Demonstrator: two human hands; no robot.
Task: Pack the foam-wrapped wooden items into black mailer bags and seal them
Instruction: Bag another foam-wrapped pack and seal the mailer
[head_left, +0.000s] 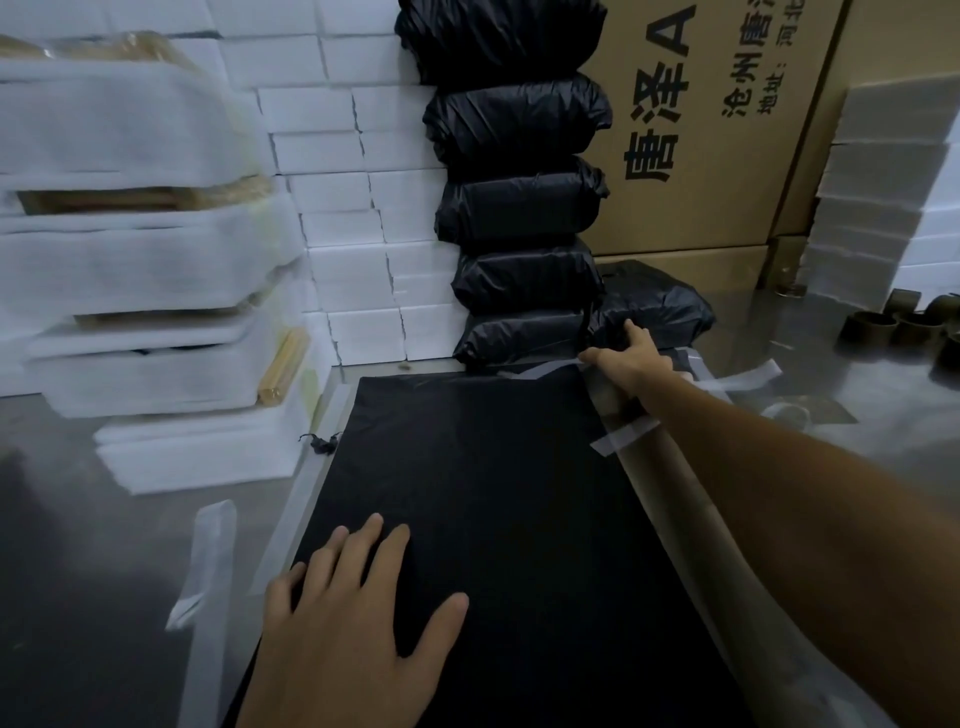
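A flat stack of black mailer bags (483, 499) lies on the table in front of me. My left hand (348, 613) rests flat on its near left part, fingers spread. At the stack's far right corner, my right hand (631, 358) reaches out and holds the edge by a strip of clear tape (540, 370). Foam-wrapped wooden items (135, 260) are piled at the left, wood showing at their ends. Several packed black bags (519, 208) stand stacked at the back centre, with one more packed bag (660, 306) just beyond my right hand.
White foam blocks (358, 208) line the back wall. A cardboard box (717, 124) stands at the back right, and foam sheets (883, 182) are stacked beside it. Empty tape cores (893, 327) sit at the right. Loose tape strips (208, 561) lie on the metal table (93, 571).
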